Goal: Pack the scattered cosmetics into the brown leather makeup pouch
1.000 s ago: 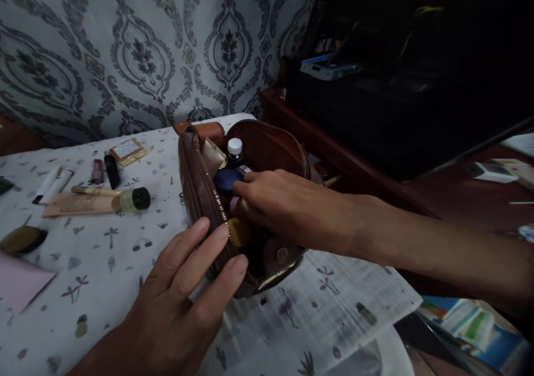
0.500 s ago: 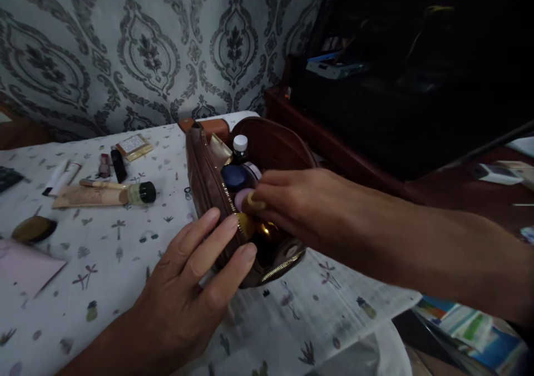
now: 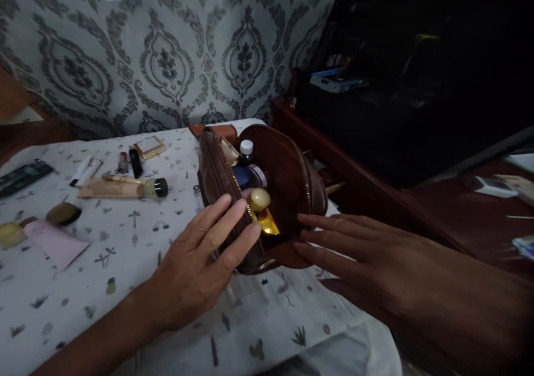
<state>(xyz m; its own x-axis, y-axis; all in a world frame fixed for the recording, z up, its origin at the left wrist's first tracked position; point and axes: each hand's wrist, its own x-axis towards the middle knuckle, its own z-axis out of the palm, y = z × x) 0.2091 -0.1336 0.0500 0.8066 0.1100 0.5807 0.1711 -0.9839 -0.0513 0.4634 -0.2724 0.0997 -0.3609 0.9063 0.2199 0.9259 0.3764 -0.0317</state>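
Note:
A brown zippered makeup bag [image 3: 317, 192] stands unzipped on the table. My left hand [image 3: 204, 265] lies against its left side, the outstretched fingertips touching the zipper edge. My right hand [image 3: 371, 265] has its fingers stretched out, palm down, at the right front rim, and holds nothing. Inside the bag are a small bottle with a white cap [image 3: 246, 147], a dark blue round item [image 3: 241, 177], a pale yellow rounded item [image 3: 259, 199] and a shiny gold item [image 3: 267, 222]. The bottom of the bag is in shadow.
To the left lie a beige tube [image 3: 110, 189], a pink tube [image 3: 58, 242], an oval brush [image 3: 63, 213], a black stick [image 3: 136, 162] and a compact [image 3: 149, 147]. An orange-brown case [image 3: 223, 133] sits behind the bag. A dark screen [image 3: 396, 87] rises at right.
My right hand has come out of the bag to its right front rim, its fingers now straightened. The pale yellow item now shows in the bag. My left hand stays at the bag's left side.

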